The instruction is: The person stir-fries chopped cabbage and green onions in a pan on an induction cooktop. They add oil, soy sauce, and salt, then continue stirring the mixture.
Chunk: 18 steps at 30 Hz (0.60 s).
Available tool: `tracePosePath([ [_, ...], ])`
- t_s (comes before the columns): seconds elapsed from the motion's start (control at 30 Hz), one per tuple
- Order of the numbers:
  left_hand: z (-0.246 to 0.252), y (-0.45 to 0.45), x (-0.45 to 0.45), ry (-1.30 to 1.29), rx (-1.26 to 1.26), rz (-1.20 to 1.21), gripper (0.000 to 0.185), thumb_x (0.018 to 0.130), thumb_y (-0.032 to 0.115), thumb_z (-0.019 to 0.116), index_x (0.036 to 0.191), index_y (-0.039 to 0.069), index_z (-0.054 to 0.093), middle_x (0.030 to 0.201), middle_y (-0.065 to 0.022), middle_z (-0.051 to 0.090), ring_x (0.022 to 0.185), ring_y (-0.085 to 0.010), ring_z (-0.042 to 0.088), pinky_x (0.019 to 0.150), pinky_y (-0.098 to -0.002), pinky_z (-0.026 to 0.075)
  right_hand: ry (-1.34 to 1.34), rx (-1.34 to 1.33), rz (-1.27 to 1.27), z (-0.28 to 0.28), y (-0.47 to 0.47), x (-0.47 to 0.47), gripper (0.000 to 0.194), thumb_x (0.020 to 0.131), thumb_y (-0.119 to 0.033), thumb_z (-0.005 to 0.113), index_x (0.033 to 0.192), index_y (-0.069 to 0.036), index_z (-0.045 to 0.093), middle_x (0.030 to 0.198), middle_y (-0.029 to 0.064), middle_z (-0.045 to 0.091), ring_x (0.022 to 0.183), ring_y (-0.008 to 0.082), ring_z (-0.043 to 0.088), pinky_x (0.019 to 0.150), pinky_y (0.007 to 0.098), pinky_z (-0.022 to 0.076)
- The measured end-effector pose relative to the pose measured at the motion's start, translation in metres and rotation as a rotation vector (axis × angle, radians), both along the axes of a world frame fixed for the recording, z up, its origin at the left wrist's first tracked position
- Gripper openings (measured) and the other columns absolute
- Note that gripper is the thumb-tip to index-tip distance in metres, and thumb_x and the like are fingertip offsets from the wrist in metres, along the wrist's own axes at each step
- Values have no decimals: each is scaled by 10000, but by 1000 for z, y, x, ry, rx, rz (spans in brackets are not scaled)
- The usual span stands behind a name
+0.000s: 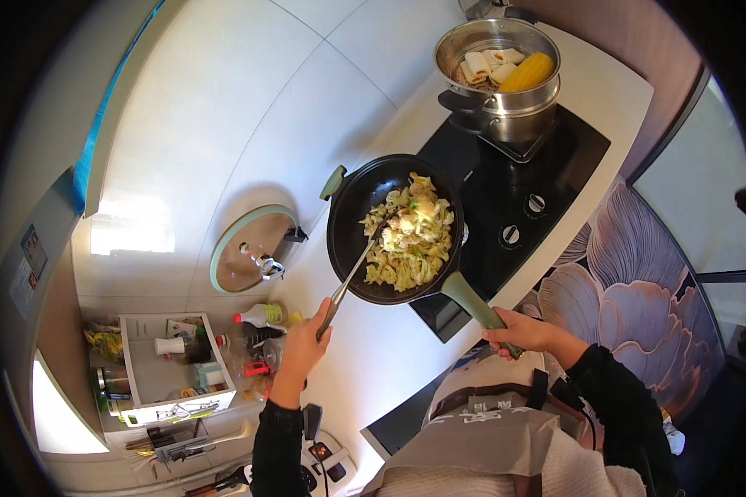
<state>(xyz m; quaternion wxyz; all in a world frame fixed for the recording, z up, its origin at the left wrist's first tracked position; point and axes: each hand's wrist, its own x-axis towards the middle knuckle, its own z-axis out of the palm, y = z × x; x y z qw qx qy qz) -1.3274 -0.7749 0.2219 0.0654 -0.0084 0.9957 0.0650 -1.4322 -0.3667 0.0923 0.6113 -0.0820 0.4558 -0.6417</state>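
Note:
My left hand [304,348] grips the handle of a metal spatula [353,271], its far end among pieces of cauliflower [410,239]. These lie in a black wok [357,205] with a green side grip. My right hand [516,332] is closed around the wok's green long handle [472,300]. The wok is over the near end of a black cooktop [510,180], partly above the white counter. Whether it touches the cooktop cannot be told.
A steel steamer pot [525,102] with corn [528,71] and white rolls [488,62] stands at the cooktop's far end. A glass lid [252,248] leans by the tiled wall. Bottles [262,315] and a white rack [133,360] stand at the left.

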Motion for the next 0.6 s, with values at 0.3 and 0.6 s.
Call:
tracePosePath([
  [0.3, 95, 48, 12, -86, -568, -32, 518, 865, 183, 615, 1370, 195, 498, 744, -131, 555, 599, -341, 594, 537, -461, 493, -18, -2, 0, 0, 0, -1, 305, 937, -200, 602, 1073, -44, 378, 761, 51, 503, 584, 123, 519, 506, 288, 480],
  [0.6, 128, -6, -169, -995, -36, 506, 375, 872, 91, 592, 1247, 91, 584, 669, -101, 569, 487, -140, 511, 392, -286, 386, -47, -37, -32, -2, 1, 0, 330, 936, -202, 605, 1093, -26, 373, 771, 58, 503, 583, 127, 527, 494, 295, 477],
])
